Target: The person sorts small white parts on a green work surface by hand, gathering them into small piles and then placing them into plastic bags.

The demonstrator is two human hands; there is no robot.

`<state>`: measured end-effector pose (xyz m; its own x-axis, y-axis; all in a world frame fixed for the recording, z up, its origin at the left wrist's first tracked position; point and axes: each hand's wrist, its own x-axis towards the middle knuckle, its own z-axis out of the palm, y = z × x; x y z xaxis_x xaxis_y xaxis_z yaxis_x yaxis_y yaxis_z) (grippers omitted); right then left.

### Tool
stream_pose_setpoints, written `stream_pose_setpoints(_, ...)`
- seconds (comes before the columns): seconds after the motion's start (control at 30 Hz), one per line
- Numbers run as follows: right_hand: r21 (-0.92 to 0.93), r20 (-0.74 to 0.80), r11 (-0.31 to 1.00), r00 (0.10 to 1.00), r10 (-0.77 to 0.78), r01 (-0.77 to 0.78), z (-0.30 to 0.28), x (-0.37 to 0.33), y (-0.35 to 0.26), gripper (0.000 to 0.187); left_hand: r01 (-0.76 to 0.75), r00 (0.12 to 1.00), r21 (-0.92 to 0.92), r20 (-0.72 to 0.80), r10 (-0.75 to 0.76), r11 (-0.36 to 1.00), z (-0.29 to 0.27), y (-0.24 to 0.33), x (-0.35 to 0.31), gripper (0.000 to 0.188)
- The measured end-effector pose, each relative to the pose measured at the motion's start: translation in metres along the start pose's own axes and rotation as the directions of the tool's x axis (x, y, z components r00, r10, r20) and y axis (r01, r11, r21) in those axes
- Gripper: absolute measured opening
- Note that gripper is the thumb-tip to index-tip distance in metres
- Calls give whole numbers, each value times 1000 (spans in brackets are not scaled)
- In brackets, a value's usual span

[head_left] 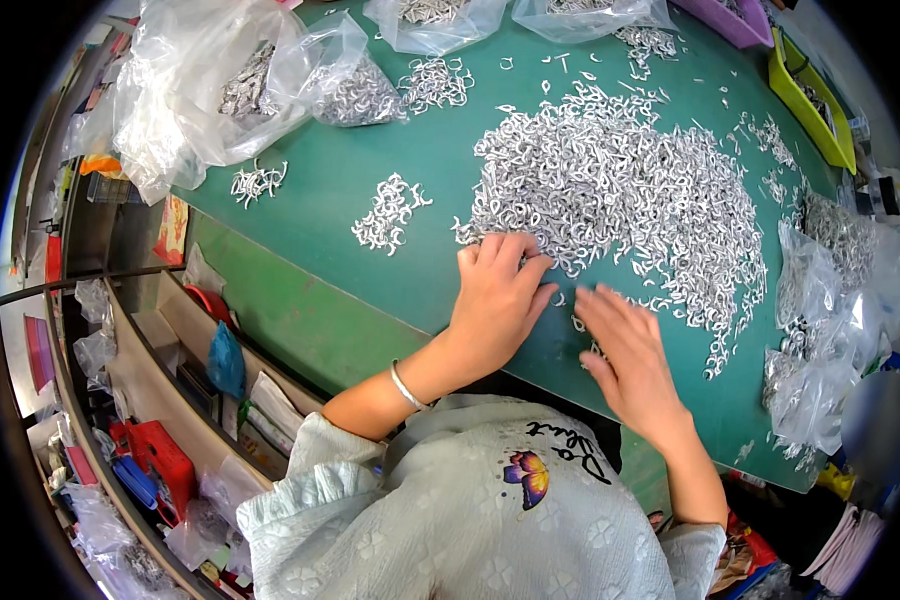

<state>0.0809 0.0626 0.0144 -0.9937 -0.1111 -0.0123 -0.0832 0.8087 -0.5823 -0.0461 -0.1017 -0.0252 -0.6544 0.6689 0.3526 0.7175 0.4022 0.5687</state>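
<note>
A wide heap of small silver-grey curved metal pieces (610, 180), hook- or clasp-like, covers much of the green table. My left hand (498, 290) rests at the heap's near left edge. Its fingers are bent down onto the pieces with the thumb close by; whatever lies under the fingertips is hidden. To its right, my right hand (625, 350) is over the table just below the heap, slightly blurred, fingers stretched out and thumb apart. A few loose pieces lie by its thumb and fingertips. Left of the heap sits a smaller pile of similar pieces (390, 213).
Clear plastic bags of metal parts stand at the back left (355, 90) and right edge (820, 370). A yellow-green bin (812, 105) and a purple bin (732, 22) are at the far right. Left of the table's edge (310, 282) are cluttered shelves (170, 385).
</note>
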Motion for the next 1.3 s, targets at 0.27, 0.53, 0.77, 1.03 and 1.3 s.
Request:
stream_pose_setpoints(0.27,-222,63,975,997,44,-29,1,5,-2,53,-44,999,22,-8,44,999,3,-7,0,27)
stream_pose_setpoints(0.53,-207,44,977,997,65,-55,0,-21,3,51,-111,985,1,134,110,994,1,0,-11,29)
stream_pose_setpoints(0.77,-181,-31,976,992,119,-122,7,-15,-1,57,-54,997,-155,43,61,986,7,20,-18,34)
stream_pose_setpoints(1.03,-207,-40,974,996,83,-90,4,-30,-3,55,-85,991,-71,101,92,994,8,20,-23,30)
stream_pose_setpoints(1.3,-195,-49,970,989,138,-145,-4,-42,9,51,-105,985,-135,119,122,985,-2,15,-35,26)
